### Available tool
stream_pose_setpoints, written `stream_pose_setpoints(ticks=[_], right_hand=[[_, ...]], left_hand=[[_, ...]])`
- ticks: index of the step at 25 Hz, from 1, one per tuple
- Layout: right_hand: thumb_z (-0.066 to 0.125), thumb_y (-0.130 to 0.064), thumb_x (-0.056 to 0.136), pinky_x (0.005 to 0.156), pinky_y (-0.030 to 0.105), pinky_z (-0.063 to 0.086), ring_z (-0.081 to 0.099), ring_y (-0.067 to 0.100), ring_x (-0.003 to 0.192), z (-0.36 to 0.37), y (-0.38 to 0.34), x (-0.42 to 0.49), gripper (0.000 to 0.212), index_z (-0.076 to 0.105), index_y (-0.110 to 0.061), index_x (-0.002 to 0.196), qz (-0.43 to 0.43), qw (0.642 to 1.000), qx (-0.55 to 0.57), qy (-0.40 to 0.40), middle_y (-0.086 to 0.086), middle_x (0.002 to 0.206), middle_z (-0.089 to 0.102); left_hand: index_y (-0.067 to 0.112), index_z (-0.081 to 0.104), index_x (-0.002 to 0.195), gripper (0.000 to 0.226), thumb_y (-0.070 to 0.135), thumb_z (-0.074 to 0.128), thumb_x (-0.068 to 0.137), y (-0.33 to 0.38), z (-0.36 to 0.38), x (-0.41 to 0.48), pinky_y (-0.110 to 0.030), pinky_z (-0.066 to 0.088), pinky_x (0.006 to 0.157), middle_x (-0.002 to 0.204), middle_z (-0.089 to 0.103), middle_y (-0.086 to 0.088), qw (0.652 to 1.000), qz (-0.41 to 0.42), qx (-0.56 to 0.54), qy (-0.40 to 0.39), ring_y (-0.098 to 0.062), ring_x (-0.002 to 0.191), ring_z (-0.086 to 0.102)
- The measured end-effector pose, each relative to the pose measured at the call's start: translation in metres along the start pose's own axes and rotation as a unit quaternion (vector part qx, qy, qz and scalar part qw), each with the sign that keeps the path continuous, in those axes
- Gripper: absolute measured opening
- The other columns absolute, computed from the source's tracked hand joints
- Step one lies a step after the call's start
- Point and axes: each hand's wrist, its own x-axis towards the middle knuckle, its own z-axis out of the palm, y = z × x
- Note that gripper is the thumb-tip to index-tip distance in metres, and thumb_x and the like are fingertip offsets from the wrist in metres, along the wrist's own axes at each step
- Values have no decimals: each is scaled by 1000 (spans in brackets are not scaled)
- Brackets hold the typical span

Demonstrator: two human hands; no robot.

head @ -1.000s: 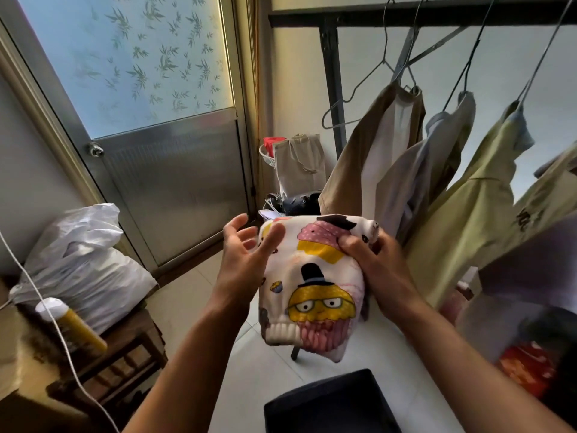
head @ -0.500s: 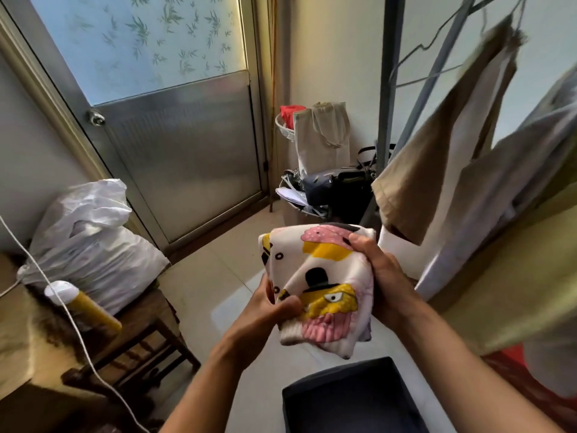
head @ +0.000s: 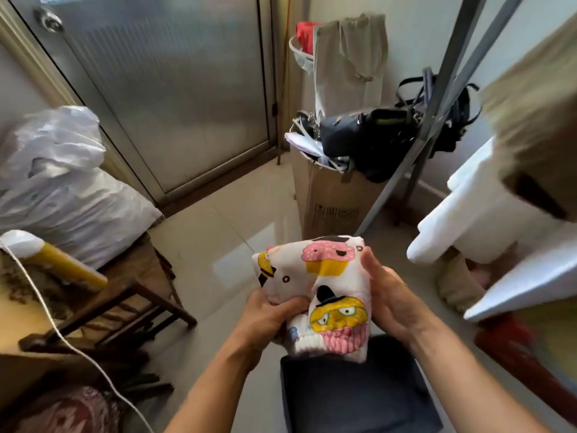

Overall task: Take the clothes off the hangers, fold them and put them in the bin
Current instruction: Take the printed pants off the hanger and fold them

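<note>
Folded printed garment [head: 327, 295] held just above the dark bin [head: 359, 404], evidently for placing; left hand [head: 271, 317] curled, gripping its lower edge; right hand [head: 390, 301] fingers straight, pressed flat against its side, steadying the fold

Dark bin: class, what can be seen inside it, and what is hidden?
Only a dark, bare-looking interior of the bin shows. Its far rim is covered by the folded cartoon-print garment, which the left hand grips and the right hand presses above it.
</note>
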Motion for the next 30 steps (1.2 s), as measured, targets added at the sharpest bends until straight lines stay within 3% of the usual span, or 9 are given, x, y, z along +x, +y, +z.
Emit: stream_pose_setpoints(ticks=[2, 7, 10, 14, 17, 19, 21, 25, 30], right_hand=[[85, -48, 59, 98, 54, 48, 62, 40, 112, -21, 36, 12, 81, 59, -8, 126, 65, 995, -68, -25, 21, 120, 66], [82, -19, 60, 80, 41, 58, 70, 35, 94, -61, 117, 44, 65, 59, 1, 117, 97, 987, -115, 60, 19, 103, 73], [87, -21, 63, 76, 38, 59, 72, 31, 90, -86, 172, 63, 63, 58, -3, 116, 76, 981, -97, 153, 15, 101, 74], [69, -22, 86, 73, 34, 58, 73, 21, 89, -135, 257, 83, 34, 60, -15, 118, 120, 960, -149, 204, 6, 102, 74], [60, -6, 87, 67, 32, 55, 70, 23, 84, -171, 320, 83, 36, 53, -14, 121, 171, 940, -181, 233, 7, 98, 71], [57, 2, 85, 52, 23, 49, 63, 19, 70, -189, 358, 78, 32, 44, -10, 112, 185, 925, -195, 268, 7, 89, 66], [58, 7, 83, 47, 21, 45, 56, 19, 66, -207, 395, 77, 24, 44, -8, 96, 194, 911, -225, 286, 12, 84, 60], [53, 16, 81, 60, 29, 46, 59, 23, 70, -247, 461, 100, 37, 53, -14, 60, 208, 899, -270, 276, 12, 73, 61], [45, 14, 88, 58, 26, 56, 68, 22, 68, -280, 517, 148, 36, 67, -7, 69, 260, 884, -288, 260, 14, 82, 71]], left_hand=[[7, 71, 100, 23, 7, 77, 78, -31, 4, 18, -36, 60, 65, 89, 77, -8, 1000, -17, -8, 19, -21, 79, 74], [2, 66, 103, 28, 10, 77, 79, -105, 8, 63, -18, 47, 44, 81, 74, -6, 993, -53, -64, 84, -9, 60, 70], [8, 54, 112, 40, 22, 76, 82, -159, 14, 94, -22, 49, 45, 93, 71, -3, 982, -92, -64, 152, -11, 68, 69], [17, 30, 119, 52, 12, 70, 86, -254, 29, 128, -31, 53, 61, 99, 56, 2, 973, -146, -47, 171, -15, 80, 63], [20, 48, 90, 26, 2, 65, 83, -337, 40, 142, -44, 50, 63, 80, 55, -3, 971, -179, -4, 160, -24, 69, 55], [21, 52, 61, 36, -9, 59, 81, -386, 49, 151, -37, 43, 59, 64, 53, -4, 971, -195, 25, 139, -23, 60, 49], [18, 57, 53, 41, -12, 56, 81, -431, 60, 165, -32, 47, 61, 61, 59, 2, 965, -219, 53, 134, -19, 59, 54], [22, 67, 69, 37, -2, 45, 85, -502, 81, 197, -44, 59, 77, 92, 70, -9, 953, -264, 87, 123, -28, 78, 67], [19, 62, 108, 20, 10, 58, 90, -550, 95, 235, -40, 52, 95, 126, 37, -7, 942, -298, 120, 97, -28, 110, 56]])
